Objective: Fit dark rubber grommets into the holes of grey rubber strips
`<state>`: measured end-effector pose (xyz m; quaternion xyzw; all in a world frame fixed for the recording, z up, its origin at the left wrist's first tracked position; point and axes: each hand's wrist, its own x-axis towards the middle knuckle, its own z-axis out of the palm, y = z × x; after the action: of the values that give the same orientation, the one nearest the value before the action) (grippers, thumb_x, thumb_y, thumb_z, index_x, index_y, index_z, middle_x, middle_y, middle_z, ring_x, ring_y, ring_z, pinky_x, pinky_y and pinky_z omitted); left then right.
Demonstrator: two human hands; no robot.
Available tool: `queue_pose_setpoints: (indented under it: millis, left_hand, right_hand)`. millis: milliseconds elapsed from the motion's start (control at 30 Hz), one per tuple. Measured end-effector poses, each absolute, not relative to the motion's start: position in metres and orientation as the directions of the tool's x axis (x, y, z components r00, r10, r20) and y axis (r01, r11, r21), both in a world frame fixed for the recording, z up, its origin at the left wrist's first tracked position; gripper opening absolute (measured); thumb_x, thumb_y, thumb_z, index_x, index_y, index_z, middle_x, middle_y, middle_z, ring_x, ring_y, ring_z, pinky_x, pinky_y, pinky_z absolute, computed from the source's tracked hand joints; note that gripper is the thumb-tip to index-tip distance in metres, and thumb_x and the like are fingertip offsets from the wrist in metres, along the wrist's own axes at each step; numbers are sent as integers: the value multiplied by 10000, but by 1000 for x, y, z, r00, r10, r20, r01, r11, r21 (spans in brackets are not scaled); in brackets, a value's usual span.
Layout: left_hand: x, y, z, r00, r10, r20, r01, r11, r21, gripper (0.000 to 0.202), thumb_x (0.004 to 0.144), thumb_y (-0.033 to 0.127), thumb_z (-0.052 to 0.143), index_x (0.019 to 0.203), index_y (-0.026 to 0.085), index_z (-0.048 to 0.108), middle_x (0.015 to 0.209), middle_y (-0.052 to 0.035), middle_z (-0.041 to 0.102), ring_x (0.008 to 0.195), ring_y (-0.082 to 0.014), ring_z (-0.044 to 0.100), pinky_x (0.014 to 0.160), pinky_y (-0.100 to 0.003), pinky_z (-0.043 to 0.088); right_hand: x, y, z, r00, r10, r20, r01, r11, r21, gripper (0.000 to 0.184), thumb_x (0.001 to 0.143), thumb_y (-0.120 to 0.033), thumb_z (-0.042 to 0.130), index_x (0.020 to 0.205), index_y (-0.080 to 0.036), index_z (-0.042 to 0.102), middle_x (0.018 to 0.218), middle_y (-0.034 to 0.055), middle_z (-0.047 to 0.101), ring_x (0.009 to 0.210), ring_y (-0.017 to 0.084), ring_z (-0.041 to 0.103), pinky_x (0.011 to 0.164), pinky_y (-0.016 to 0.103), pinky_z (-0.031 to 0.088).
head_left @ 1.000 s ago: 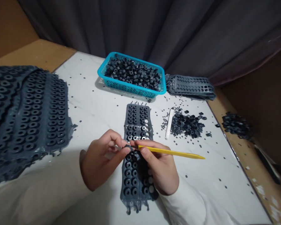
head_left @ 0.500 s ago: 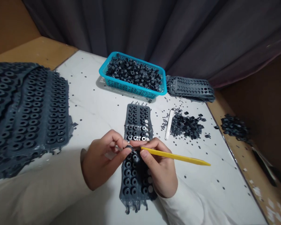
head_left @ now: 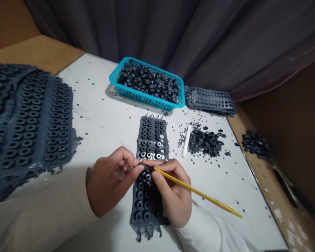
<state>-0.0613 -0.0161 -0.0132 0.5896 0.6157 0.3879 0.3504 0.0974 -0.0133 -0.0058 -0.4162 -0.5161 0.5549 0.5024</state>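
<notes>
My left hand [head_left: 111,180] pinches a small black rubber piece [head_left: 144,166] between thumb and forefinger; the fingers partly hide it. In my right hand [head_left: 176,197] is a slim yellow pointed stick [head_left: 202,191], gripped between thumb and fingers. Its near end meets the small piece, and its long end slants down to the right. Both hands hover over a dark grey rubber sheet [head_left: 152,131] with rows of ring-shaped parts. White table shows through several round holes along the sheet's right side.
A blue basket [head_left: 144,97] full of small black rubber parts stands at the back. Larger moulded sheets [head_left: 39,115] are stacked at left. Folded sheets [head_left: 210,99] lie right of the basket. Below them are a white stick [head_left: 186,140] and a pile of black scraps [head_left: 206,141].
The yellow stick's free end has swung downward, so it slants more steeply. My hands stay together over the sheet. The whole view has shifted slightly.
</notes>
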Motion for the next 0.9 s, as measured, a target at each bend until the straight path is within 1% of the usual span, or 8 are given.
queue_pose_setpoints:
  millis: [100,233,333,433,533,667,767,900]
  left_hand:
    - [-61,-15,-12,-45,999,25,444,-2,896,236,780,344,587,682,216,414,692,8,675,617,-138,643,533,-225,472]
    - [-60,-15,-10,-28,1000,11,412,2,911,241,784,323,576,671,217,391,692,3,680,624,-140,650,496,-214,450]
    - [-60,-15,-9,-10,1000,11,406,-6,914,233,784,306,570,669,215,388,694,5,681,600,-132,641,480,-211,433]
    - [-59,-15,-9,12,1000,16,387,-19,922,224,775,287,573,667,213,390,692,8,676,595,-127,635,488,-210,433]
    - [-60,-13,-9,-6,1000,-9,350,11,937,225,770,295,579,677,214,391,684,1,668,616,-136,637,492,-213,435]
    - [-60,-12,-9,-25,999,-21,318,28,948,227,775,310,571,681,217,387,654,3,648,617,-141,629,512,-223,445]
    - [-60,-12,-9,-26,999,-19,310,26,950,215,763,291,582,676,213,402,663,5,653,619,-135,627,514,-216,444]
    - [-60,-13,-9,-50,999,-14,333,30,943,223,743,286,611,664,206,418,644,12,645,573,-122,606,488,-203,427]
  right_hand:
    - [96,-14,-7,-145,986,88,-100,74,-992,75,855,-139,566,838,-212,556,984,46,711,937,167,661,826,339,519]
    - [96,-16,-11,-128,977,170,-6,171,-985,95,845,-118,569,830,-212,560,985,51,706,941,175,657,809,338,519]
    - [96,-18,-15,-108,970,216,61,223,-973,110,841,-107,566,860,-215,570,1005,58,701,950,180,654,808,338,517]
    - [96,-18,-14,-67,979,193,69,198,-978,90,842,-126,572,859,-215,576,1004,66,702,938,186,660,813,347,518]
    - [96,-16,-9,-73,993,90,-30,88,-996,49,844,-171,585,824,-214,575,974,62,714,924,188,668,823,356,519]
    - [96,-13,-6,-156,987,-33,-231,-69,-971,56,848,-217,593,812,-214,550,1024,55,711,972,193,658,886,391,494]
    - [95,-12,-8,-188,980,-65,-307,-121,-944,70,850,-229,597,819,-212,536,1029,54,712,978,198,657,904,417,481]
    - [93,-12,-10,-184,981,-61,-333,-120,-935,80,855,-229,592,818,-211,523,1021,53,714,966,198,662,899,421,482]
